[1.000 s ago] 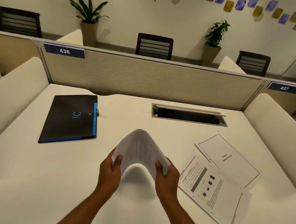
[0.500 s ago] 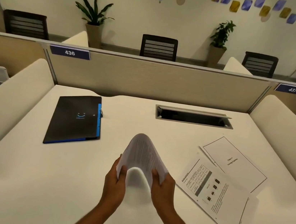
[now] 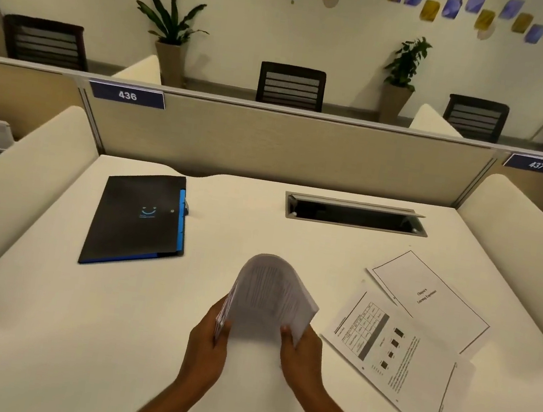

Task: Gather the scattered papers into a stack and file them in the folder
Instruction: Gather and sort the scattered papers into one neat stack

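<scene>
The white table is walled by a low partition along its far edge and by cream padded dividers on the left and right edges; the near-left part of the top lies bare. A slot with a metal rim is cut into the table near the far edge, right of centre. Two loose sheets lie toward the right edge: a table-and-text page near the near-right corner, and a title page just beyond it, the first overlapping the second's corner. The black folder with blue edging lies shut toward the far-left corner, well apart from the hands. Near the middle of the near edge, the left hand and right hand each grip a side of the stack of papers, which is arched upward between them above the table, its print blurred.
</scene>
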Demonstrator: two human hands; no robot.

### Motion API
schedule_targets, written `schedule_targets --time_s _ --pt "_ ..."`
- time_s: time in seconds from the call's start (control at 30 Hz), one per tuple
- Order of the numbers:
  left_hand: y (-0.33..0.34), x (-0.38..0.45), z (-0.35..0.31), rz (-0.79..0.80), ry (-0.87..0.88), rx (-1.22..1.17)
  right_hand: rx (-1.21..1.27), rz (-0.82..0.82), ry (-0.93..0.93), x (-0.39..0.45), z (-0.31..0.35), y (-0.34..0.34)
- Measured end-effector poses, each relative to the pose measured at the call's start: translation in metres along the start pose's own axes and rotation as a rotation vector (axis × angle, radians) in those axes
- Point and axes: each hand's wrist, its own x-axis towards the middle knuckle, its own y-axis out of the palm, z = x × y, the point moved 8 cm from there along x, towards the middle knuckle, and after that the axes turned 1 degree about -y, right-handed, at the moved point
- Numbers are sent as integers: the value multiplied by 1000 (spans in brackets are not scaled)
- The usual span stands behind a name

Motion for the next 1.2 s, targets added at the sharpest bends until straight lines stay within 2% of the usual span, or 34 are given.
schedule_targets --time_s 0.13,0.2,0.3,0.37,0.57,0.83,0.93,1.03,1.1,1.2 --pt "-8 4 -5 -7 48 -36 52 -180 -263 7 60 -39" --pt "-11 8 -4 -16 42 -58 -106 -201 -443 10 97 -47" --pt "-13 10 -1 -26 30 -65 -558 -94 -580 19 128 -35" --pt "-15 13 2 -33 23 -66 -799 -21 -576 25 133 -24" --pt "-16 19 1 -23 30 -65 -1050 84 -639 33 136 11" --pt "-19 20 -1 -35 17 -49 -1115 140 -627 45 147 15" --pt "-24 21 -4 -91 47 11 -1101 156 -627 50 148 16" --pt "-35 27 -2 -173 39 43 -1025 -116 -720 49 168 -8" --pt "-41 32 0 -209 20 21 -874 -296 -692 46 171 -35" --pt "-47 40 10 -265 -93 -49 -573 -408 -424 42 127 -63"
